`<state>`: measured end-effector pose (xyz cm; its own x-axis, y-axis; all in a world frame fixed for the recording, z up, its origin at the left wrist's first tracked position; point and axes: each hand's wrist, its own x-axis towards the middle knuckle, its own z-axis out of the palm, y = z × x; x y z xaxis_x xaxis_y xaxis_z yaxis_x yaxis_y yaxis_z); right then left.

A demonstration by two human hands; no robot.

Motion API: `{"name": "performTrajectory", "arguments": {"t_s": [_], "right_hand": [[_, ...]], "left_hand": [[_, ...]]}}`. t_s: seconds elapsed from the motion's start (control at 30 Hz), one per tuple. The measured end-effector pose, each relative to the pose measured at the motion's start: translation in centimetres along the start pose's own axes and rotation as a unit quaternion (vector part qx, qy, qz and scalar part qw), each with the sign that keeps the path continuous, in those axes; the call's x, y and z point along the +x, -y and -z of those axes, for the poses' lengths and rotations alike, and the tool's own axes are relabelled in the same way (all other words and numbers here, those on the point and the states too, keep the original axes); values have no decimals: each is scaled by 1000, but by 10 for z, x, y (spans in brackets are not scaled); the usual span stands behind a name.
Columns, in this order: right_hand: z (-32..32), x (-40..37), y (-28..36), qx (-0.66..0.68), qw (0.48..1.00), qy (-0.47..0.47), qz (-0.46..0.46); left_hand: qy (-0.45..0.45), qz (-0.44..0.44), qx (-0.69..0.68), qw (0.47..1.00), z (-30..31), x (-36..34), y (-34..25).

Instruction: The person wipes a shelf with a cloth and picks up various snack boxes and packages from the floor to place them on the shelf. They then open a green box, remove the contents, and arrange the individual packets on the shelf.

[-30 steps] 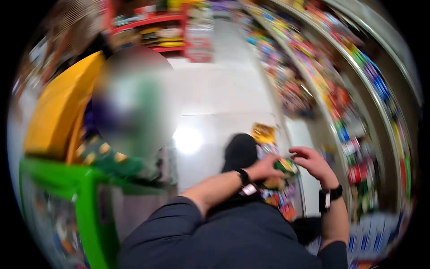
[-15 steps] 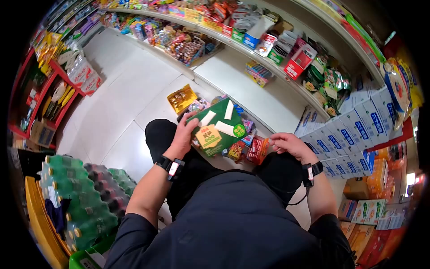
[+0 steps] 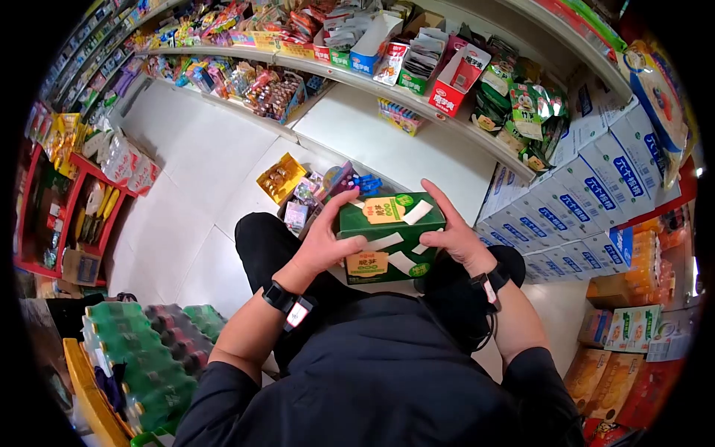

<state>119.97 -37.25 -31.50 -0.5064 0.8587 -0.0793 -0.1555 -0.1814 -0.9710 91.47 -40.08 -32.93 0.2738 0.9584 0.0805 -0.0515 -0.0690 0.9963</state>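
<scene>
The left hand (image 3: pixel 324 242) is gripping the left side of a closed green box (image 3: pixel 391 238); the right hand (image 3: pixel 454 238) is clasping its right end, fingers spread; the box is hanging above the knees. Beyond it, a yellow tray (image 3: pixel 279 179) is holding snack packets; the shelf (image 3: pixel 387 141) edge is running close ahead; bare floor (image 3: pixel 201 171) is lying open leftward.

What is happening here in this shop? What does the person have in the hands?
A person crouches in a shop aisle and holds a green carton between both hands. The left hand grips its left end and the right hand presses on its right end. The carton is above a pile of small snack packs on the floor, beside the lowest shelf.
</scene>
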Motion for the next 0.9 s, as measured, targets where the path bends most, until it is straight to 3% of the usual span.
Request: {"name": "performTrajectory", "arguments": {"t_s": [0.13,0.2,0.33,0.5,0.57,0.67,0.73,0.8,0.87,0.9], "right_hand": [[7,-10,-11,15,997,-34,62],[9,-12,-18,17,997,-48,62],[12,-11,-36,54,996,-49,41],[16,-13,-56,86,996,-32,-1],[27,-6,-72,-45,997,-1,65],[29,-2,-71,-158,987,9,38],[26,-1,-71,-129,992,8,9],[25,4,-74,37,998,-25,-44],[22,4,-69,89,993,-36,-71],[22,4,-70,97,991,-47,-77]], "left_hand": [[-2,-1,-8,1000,-13,6,5],[-28,16,-74,997,-16,3,22],[3,63,-95,993,-19,-7,54],[-2,28,22,999,-17,-19,59],[-10,23,35,999,-14,-22,60],[-4,16,152,988,-3,-16,44],[12,74,94,993,-2,-6,31],[31,94,27,995,10,-2,42],[33,188,-72,979,19,-3,36],[37,167,-55,984,24,-5,48]]}}
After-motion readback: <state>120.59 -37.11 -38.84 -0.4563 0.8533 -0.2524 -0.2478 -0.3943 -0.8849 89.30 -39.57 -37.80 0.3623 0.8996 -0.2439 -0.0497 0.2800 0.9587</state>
